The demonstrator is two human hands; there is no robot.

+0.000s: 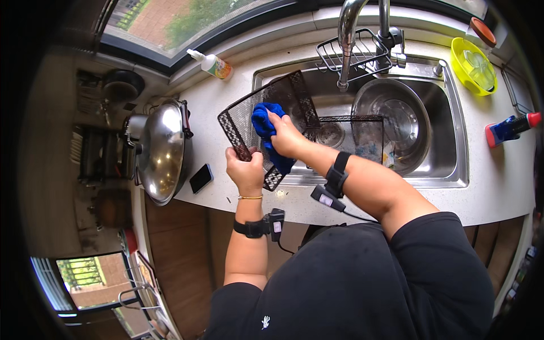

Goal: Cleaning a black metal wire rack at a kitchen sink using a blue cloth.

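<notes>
A dark metal mesh basket (231,131) with patterned rims is tilted over the left edge of the steel sink (461,161). My left hand (246,170) grips its near left rim. In my right hand (287,136) is a bunched blue cloth (265,121), pressed against the mesh inside. Part of the basket is hidden by the cloth and hand. A second dark mesh basket (367,127) lies in the sink, right of the first. Beside it a round metal basin (414,102) leans within the sink.
The faucet (346,38) and a wire caddy (329,53) overhang the sink. Left are a lidded wok (159,153), a smartphone (201,178) and a spray bottle (216,66). Right stand a yellow-green bowl (461,63) and a blue bottle with red cap (505,129).
</notes>
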